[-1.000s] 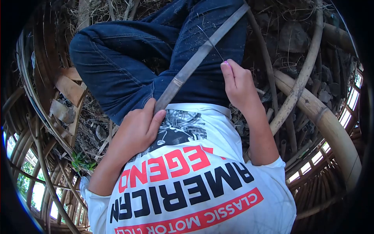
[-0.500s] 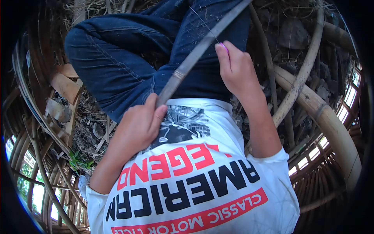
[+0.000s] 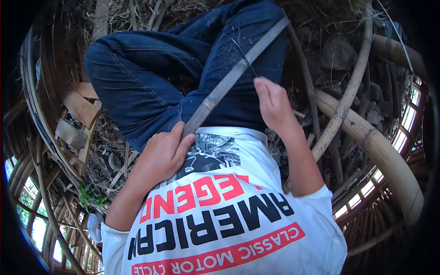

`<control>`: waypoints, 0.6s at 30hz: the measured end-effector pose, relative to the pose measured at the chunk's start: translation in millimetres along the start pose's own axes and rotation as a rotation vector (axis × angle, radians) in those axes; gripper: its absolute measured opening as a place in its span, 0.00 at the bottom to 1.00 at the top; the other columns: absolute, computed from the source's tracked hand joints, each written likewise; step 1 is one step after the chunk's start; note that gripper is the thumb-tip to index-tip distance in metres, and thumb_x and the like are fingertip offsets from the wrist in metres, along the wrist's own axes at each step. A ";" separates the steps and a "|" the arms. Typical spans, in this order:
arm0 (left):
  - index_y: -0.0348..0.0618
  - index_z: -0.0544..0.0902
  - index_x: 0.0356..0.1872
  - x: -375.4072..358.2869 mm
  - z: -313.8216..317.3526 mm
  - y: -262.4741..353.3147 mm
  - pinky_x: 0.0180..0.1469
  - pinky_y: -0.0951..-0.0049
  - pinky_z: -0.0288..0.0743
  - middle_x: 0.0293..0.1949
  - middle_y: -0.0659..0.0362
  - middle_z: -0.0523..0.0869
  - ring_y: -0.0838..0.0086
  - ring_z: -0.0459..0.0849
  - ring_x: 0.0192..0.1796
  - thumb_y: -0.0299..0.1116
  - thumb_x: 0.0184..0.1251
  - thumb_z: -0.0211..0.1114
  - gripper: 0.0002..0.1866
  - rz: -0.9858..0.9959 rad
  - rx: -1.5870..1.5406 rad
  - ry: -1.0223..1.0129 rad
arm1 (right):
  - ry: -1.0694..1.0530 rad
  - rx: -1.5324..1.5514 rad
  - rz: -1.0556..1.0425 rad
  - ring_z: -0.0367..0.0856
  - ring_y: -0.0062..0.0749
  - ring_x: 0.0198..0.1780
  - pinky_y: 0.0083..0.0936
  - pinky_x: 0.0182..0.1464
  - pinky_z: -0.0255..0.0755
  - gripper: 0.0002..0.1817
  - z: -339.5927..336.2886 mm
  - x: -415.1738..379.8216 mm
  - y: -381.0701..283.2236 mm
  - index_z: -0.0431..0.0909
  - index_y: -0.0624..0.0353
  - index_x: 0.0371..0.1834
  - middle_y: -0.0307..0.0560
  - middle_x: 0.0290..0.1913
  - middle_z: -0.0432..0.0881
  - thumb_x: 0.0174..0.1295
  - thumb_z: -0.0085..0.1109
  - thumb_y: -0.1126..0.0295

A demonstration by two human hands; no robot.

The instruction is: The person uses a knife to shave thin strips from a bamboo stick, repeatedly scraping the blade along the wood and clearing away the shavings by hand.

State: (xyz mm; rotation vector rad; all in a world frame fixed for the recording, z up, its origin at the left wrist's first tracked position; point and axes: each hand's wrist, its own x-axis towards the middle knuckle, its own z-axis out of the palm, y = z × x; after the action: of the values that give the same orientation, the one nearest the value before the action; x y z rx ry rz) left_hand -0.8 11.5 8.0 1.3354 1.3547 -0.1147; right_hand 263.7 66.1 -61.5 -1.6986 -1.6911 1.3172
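Note:
My left hand (image 3: 162, 153) is closed around the near end of a flat grey bamboo strip (image 3: 224, 86). The strip slants up and right across my jeans, with a ringed node partway along. My right hand (image 3: 274, 103) is closed on what looks like a knife (image 3: 252, 70), its thin dark blade seen nearly edge-on. That blade crosses the strip's upper half; whether it touches cannot be made out. My fist hides the handle.
Dark jeans (image 3: 142, 64) on crossed legs lie under the strip. To the right are a thick bamboo pole (image 3: 389, 156), thinner poles and stones. At left, pale split wood pieces (image 3: 82, 107) and bamboo slats curve around. Dry litter covers the ground.
My right hand and the blade have come down towards my body, along the strip. The strip's far end sits lower in view. My left hand keeps its grip.

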 end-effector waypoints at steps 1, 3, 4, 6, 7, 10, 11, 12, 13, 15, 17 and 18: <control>0.31 0.72 0.45 -0.7 -1.8 -0.3 0.34 0.51 0.68 0.25 0.36 0.79 0.40 0.79 0.32 0.41 0.77 0.47 0.18 0.009 0.027 -0.016 | -0.026 -0.004 0.056 0.71 0.65 0.29 0.37 0.30 0.67 0.18 -4.9 -7.8 2.1 0.73 0.68 0.32 0.65 0.24 0.72 0.74 0.46 0.62; 0.32 0.72 0.43 1.2 -2.5 3.7 0.34 0.51 0.68 0.25 0.37 0.79 0.40 0.79 0.32 0.41 0.77 0.47 0.18 -0.003 0.030 -0.003 | -0.061 -0.015 0.153 0.71 0.63 0.28 0.36 0.31 0.67 0.19 -6.5 -10.9 1.7 0.72 0.69 0.32 0.64 0.23 0.71 0.74 0.45 0.62; 0.32 0.72 0.41 1.0 -0.9 5.1 0.34 0.51 0.67 0.24 0.37 0.79 0.40 0.79 0.32 0.41 0.77 0.47 0.17 -0.007 0.028 -0.012 | -0.066 -0.012 0.158 0.71 0.63 0.28 0.36 0.31 0.67 0.19 -4.5 -6.9 -0.4 0.72 0.69 0.32 0.64 0.23 0.71 0.74 0.45 0.62; 0.32 0.72 0.41 3.9 0.9 4.2 0.35 0.51 0.68 0.25 0.38 0.79 0.40 0.79 0.32 0.40 0.77 0.47 0.17 -0.021 -0.003 -0.040 | 0.008 0.033 0.030 0.71 0.63 0.29 0.36 0.32 0.67 0.19 -0.1 9.0 -4.2 0.73 0.69 0.32 0.64 0.24 0.71 0.74 0.46 0.62; 0.32 0.72 0.42 3.5 3.3 2.2 0.34 0.51 0.68 0.25 0.37 0.79 0.40 0.79 0.32 0.40 0.77 0.47 0.17 -0.005 -0.012 -0.001 | -0.048 0.051 0.067 0.68 0.62 0.28 0.36 0.31 0.67 0.19 -0.3 18.0 -3.0 0.73 0.69 0.33 0.65 0.24 0.70 0.74 0.46 0.62; 0.32 0.72 0.41 3.6 0.6 2.5 0.34 0.52 0.67 0.25 0.37 0.78 0.41 0.79 0.32 0.40 0.77 0.48 0.17 -0.040 -0.061 0.010 | -0.012 0.067 0.021 0.68 0.59 0.27 0.35 0.32 0.67 0.19 3.6 10.2 2.3 0.73 0.70 0.34 0.65 0.25 0.71 0.74 0.46 0.61; 0.32 0.72 0.41 2.3 1.1 0.9 0.34 0.52 0.67 0.25 0.37 0.78 0.41 0.79 0.32 0.40 0.77 0.49 0.17 -0.010 -0.036 0.001 | -0.055 0.100 0.094 0.67 0.52 0.25 0.34 0.32 0.67 0.20 0.4 2.1 2.3 0.73 0.70 0.34 0.63 0.24 0.71 0.74 0.46 0.61; 0.33 0.71 0.40 0.7 0.2 -0.8 0.34 0.52 0.67 0.24 0.38 0.78 0.41 0.79 0.32 0.40 0.77 0.49 0.16 0.016 -0.010 -0.008 | -0.064 0.105 0.080 0.67 0.52 0.25 0.34 0.32 0.67 0.20 -1.9 -3.1 4.9 0.73 0.70 0.34 0.63 0.24 0.71 0.74 0.46 0.61; 0.33 0.71 0.39 0.2 -0.6 1.1 0.34 0.52 0.67 0.24 0.38 0.78 0.41 0.78 0.32 0.40 0.77 0.49 0.16 0.025 -0.021 -0.006 | -0.076 0.096 0.141 0.67 0.47 0.24 0.34 0.32 0.67 0.20 -3.2 -8.5 8.8 0.73 0.70 0.34 0.61 0.24 0.71 0.74 0.45 0.61; 0.33 0.71 0.40 2.6 -2.2 4.1 0.34 0.52 0.67 0.24 0.37 0.78 0.40 0.78 0.32 0.40 0.77 0.49 0.16 -0.008 -0.023 -0.018 | -0.079 0.085 0.186 0.64 0.35 0.23 0.32 0.31 0.66 0.21 -1.1 -7.2 10.2 0.72 0.70 0.33 0.57 0.21 0.68 0.75 0.45 0.61; 0.32 0.72 0.44 2.7 -0.4 8.3 0.34 0.52 0.67 0.24 0.36 0.78 0.40 0.78 0.32 0.41 0.77 0.48 0.17 -0.043 -0.034 -0.015 | -0.090 0.073 0.172 0.64 0.34 0.24 0.32 0.31 0.66 0.21 -5.0 11.1 -3.2 0.72 0.71 0.33 0.57 0.22 0.68 0.75 0.45 0.60; 0.32 0.72 0.44 2.4 3.0 7.1 0.34 0.52 0.67 0.24 0.36 0.78 0.40 0.78 0.32 0.41 0.77 0.48 0.17 -0.037 -0.037 -0.032 | -0.100 0.059 0.142 0.63 0.33 0.24 0.32 0.31 0.66 0.21 -5.9 16.7 -7.3 0.72 0.71 0.33 0.57 0.22 0.68 0.75 0.45 0.60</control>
State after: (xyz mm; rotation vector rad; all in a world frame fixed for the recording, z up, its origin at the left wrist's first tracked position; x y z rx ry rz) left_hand 6.9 13.3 9.5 1.2736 1.3488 -0.1349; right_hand 261.6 84.9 -58.2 -1.7740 -1.5931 1.5240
